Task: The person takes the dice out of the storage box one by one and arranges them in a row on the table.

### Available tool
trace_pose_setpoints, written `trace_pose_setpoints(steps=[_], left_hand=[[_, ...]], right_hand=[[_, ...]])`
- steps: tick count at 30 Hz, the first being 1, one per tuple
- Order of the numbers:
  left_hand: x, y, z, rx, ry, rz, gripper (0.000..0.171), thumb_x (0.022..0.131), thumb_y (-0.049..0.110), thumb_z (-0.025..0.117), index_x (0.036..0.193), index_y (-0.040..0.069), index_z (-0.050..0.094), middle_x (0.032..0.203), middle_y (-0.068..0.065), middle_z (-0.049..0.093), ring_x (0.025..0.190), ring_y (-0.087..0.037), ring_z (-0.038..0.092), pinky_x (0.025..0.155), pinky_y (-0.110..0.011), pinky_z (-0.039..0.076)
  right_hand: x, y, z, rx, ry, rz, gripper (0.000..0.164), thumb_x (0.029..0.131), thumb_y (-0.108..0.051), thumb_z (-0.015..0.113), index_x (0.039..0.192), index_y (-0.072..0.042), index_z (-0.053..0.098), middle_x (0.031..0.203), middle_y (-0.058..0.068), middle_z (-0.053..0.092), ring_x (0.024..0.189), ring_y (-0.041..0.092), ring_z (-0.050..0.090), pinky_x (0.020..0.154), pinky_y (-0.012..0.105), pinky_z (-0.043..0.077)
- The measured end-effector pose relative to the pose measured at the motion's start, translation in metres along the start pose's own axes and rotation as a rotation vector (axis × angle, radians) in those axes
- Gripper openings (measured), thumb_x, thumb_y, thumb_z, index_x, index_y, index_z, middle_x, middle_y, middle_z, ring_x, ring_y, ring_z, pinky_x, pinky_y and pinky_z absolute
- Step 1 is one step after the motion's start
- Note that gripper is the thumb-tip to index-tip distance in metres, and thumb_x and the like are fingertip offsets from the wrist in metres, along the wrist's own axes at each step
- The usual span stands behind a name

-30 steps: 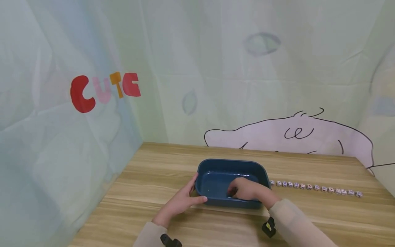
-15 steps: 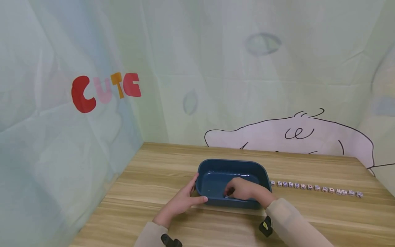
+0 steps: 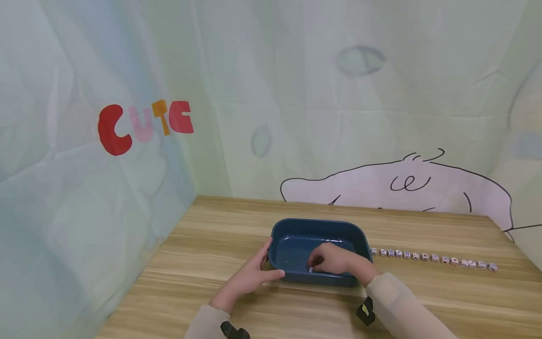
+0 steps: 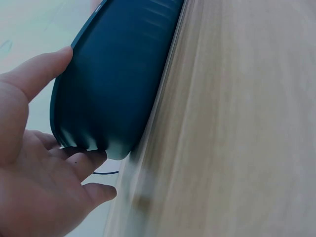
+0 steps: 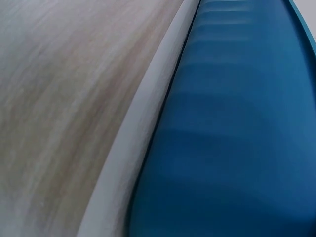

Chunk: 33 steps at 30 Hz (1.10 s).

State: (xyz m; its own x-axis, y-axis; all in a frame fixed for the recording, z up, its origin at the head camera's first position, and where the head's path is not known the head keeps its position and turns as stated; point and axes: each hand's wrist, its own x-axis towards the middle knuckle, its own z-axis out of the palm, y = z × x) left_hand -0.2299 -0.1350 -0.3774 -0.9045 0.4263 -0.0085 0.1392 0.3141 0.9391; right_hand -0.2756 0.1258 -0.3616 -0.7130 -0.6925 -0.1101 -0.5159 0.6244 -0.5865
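A dark blue, rounded rectangular bin [image 3: 292, 252] sits on the wooden table. My left hand [image 3: 250, 275] grips its near left corner, the thumb on the front rim and the fingers against the end wall. The left wrist view shows that hand [image 4: 47, 143] at the bin's outer wall [image 4: 113, 74]. Inside the bin, my right hand [image 3: 332, 259] has its fingers bent downward, with a small white die [image 3: 311, 270] at the fingertips close to the front wall. Only the bin's outer side [image 5: 222, 128] and table show in the right wrist view.
A line of several small white dice [image 3: 425, 256] with coloured pips runs across the wooden table [image 3: 203, 221] from the bin's right side. Fabric walls [image 3: 262, 84] with printed letters and a cartoon drawing enclose the left and back edges.
My right hand has shifted slightly left inside the bin, and the die at its fingertips shows more clearly. The left hand, the bin and the dice line stay in place.
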Motion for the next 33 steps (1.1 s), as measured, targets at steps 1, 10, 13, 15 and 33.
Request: trace_pose_setpoints(steps=[1, 10, 13, 15, 33], left_hand=[[0.001, -0.001, 0.000, 0.000, -0.001, 0.000, 0.094, 0.088, 0.021, 0.072, 0.155, 0.005, 0.008, 0.159, -0.021, 0.011, 0.144, -0.041, 0.018, 0.115, -0.054, 0.019], [0.004, -0.003, 0.002, 0.005, 0.000, 0.003, 0.095, 0.087, 0.021, 0.072, 0.155, 0.005, 0.008, 0.159, -0.021, 0.012, 0.144, -0.041, 0.019, 0.115, -0.055, 0.019], [0.004, -0.003, 0.002, 0.002, -0.002, 0.003, 0.095, 0.087, 0.021, 0.072, 0.155, 0.005, 0.008, 0.159, -0.021, 0.012, 0.144, -0.041, 0.019, 0.115, -0.054, 0.019], [0.003, -0.001, 0.002, -0.001, -0.004, 0.004, 0.095, 0.087, 0.021, 0.072, 0.155, 0.005, 0.008, 0.159, -0.021, 0.011, 0.144, -0.041, 0.019, 0.115, -0.054, 0.019], [0.003, -0.003, 0.000, 0.022, 0.009, -0.009, 0.099, 0.086, 0.028, 0.074, 0.155, 0.007, 0.008, 0.160, -0.021, 0.011, 0.143, -0.042, 0.019, 0.115, -0.055, 0.019]], right_hand=[[0.000, 0.000, 0.000, 0.000, -0.003, 0.002, 0.010, 0.088, -0.004, 0.064, 0.094, -0.007, 0.072, 0.088, -0.003, 0.069, 0.079, 0.007, 0.060, 0.074, 0.027, 0.053], [-0.003, 0.000, 0.001, 0.060, -0.022, 0.017, 0.017, 0.085, 0.001, 0.066, 0.100, -0.005, 0.072, 0.093, 0.000, 0.069, 0.082, 0.010, 0.062, 0.076, 0.028, 0.053], [-0.003, 0.002, 0.001, 0.052, -0.011, -0.004, 0.016, 0.085, 0.002, 0.066, 0.098, -0.005, 0.072, 0.091, -0.001, 0.069, 0.080, 0.008, 0.062, 0.074, 0.026, 0.053], [-0.003, 0.003, 0.001, 0.040, -0.001, -0.016, 0.014, 0.085, 0.001, 0.066, 0.096, -0.005, 0.072, 0.090, -0.001, 0.069, 0.079, 0.007, 0.061, 0.073, 0.025, 0.053], [-0.052, 0.013, -0.059, 0.009, 0.174, 0.031, 0.012, 0.090, -0.012, 0.065, 0.099, -0.005, 0.068, 0.089, -0.001, 0.064, 0.078, 0.010, 0.056, 0.069, 0.026, 0.052]])
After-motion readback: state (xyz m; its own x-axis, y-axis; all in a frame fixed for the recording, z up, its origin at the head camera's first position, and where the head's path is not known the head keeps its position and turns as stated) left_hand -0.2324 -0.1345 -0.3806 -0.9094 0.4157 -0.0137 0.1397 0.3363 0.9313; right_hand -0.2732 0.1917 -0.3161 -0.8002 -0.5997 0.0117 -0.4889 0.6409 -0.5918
